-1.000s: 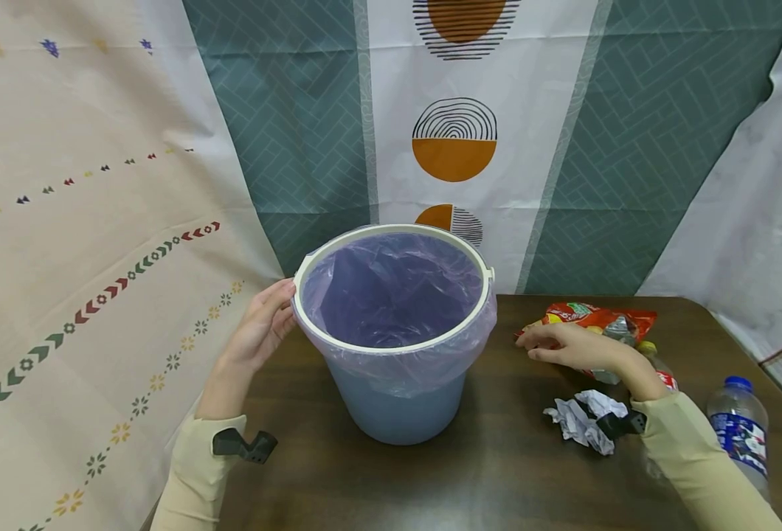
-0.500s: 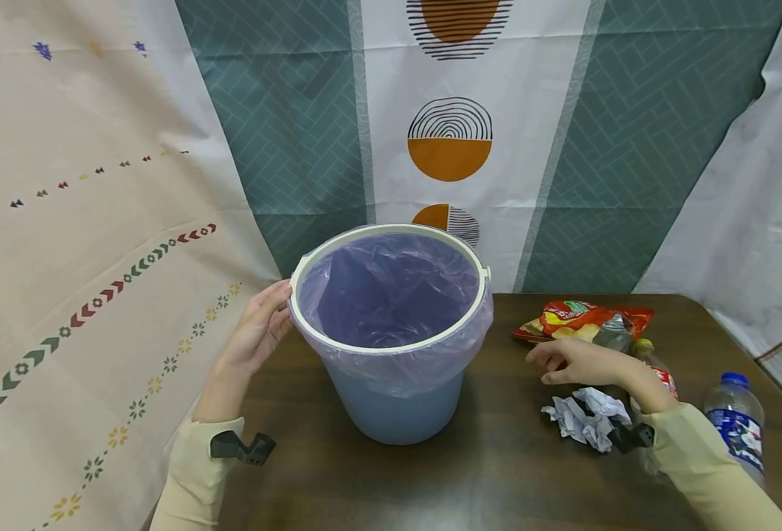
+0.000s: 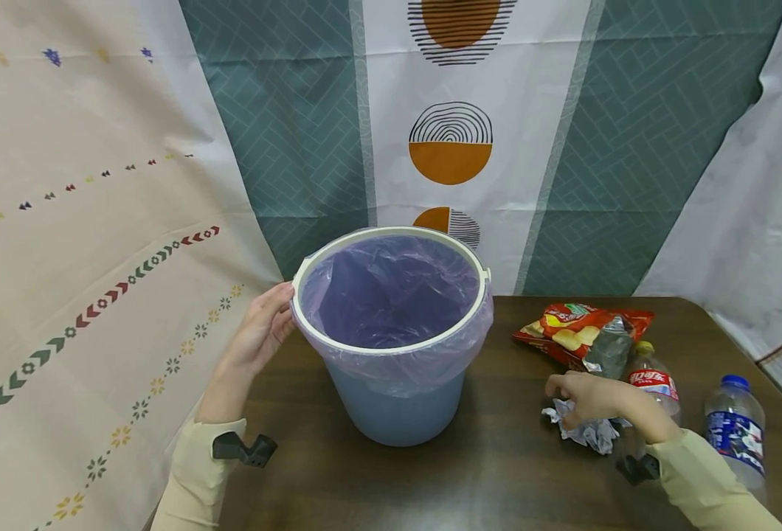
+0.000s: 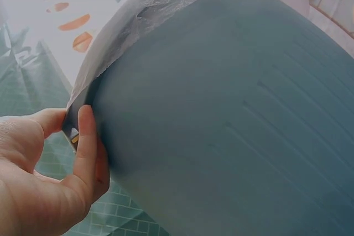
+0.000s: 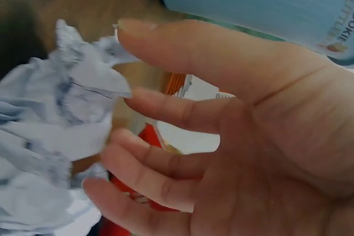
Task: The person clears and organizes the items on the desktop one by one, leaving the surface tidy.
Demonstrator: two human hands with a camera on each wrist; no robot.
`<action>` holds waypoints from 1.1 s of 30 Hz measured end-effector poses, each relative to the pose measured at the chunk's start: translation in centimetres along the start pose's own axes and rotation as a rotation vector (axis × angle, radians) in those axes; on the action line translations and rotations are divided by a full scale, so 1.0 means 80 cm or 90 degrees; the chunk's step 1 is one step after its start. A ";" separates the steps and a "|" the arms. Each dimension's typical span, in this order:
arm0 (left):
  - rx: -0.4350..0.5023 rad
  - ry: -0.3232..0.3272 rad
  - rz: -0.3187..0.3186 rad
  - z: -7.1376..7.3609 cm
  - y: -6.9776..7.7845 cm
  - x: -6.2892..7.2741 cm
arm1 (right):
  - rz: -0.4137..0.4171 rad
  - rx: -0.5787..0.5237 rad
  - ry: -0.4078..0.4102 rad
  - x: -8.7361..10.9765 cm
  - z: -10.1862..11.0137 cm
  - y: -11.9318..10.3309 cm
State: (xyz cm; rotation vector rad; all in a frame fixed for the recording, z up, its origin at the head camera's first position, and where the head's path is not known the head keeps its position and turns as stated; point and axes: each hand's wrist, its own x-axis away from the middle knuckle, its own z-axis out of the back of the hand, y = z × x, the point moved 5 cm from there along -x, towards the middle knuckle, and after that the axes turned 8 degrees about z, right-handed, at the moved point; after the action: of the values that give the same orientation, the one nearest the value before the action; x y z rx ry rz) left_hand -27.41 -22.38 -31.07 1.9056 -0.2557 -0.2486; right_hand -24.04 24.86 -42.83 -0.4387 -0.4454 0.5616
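Observation:
A blue trash bin (image 3: 398, 413) with a white rim and a translucent pinkish liner (image 3: 431, 369) stands upright on the table. My left hand (image 3: 258, 335) grips the rim at its left side, thumb and fingers on either side of the edge in the left wrist view (image 4: 61, 164). Over the crumpled white paper (image 3: 593, 435) hovers my right hand (image 3: 593, 398), partly covering it in the head view. In the right wrist view the fingers are spread apart, with the fingertips right at the edge of the crumpled paper (image 5: 83, 92); whether they touch it I cannot tell.
Behind the right hand lies a red chip bag (image 3: 580, 332). A bottle with a yellow cap and red label (image 3: 653, 380) lies beside it, and a blue-capped bottle (image 3: 736, 428) is farther right. Patterned cloth (image 3: 298, 133) hangs behind the dark table (image 3: 484, 472).
My right hand has moved from the chip bag toward me and down to the crumpled paper. The left hand has kept its grip on the bin's rim.

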 end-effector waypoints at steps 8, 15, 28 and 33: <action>0.007 -0.006 -0.010 0.001 -0.001 0.000 | -0.032 0.053 0.015 0.003 -0.008 0.003; -0.010 0.002 -0.007 0.001 -0.001 0.000 | -0.064 0.047 0.010 0.001 -0.014 0.005; -0.008 -0.005 -0.008 0.000 -0.002 -0.002 | -0.057 0.020 -0.040 -0.003 -0.024 0.008; -0.004 -0.010 -0.014 0.001 -0.003 -0.002 | -0.005 -0.016 -0.020 -0.005 -0.013 0.006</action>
State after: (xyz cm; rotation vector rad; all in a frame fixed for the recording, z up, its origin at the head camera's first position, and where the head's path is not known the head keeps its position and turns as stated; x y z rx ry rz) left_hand -27.58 -22.36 -31.30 1.9022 -0.2438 -0.2793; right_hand -23.98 24.73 -44.04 -0.4528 -0.4842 0.5566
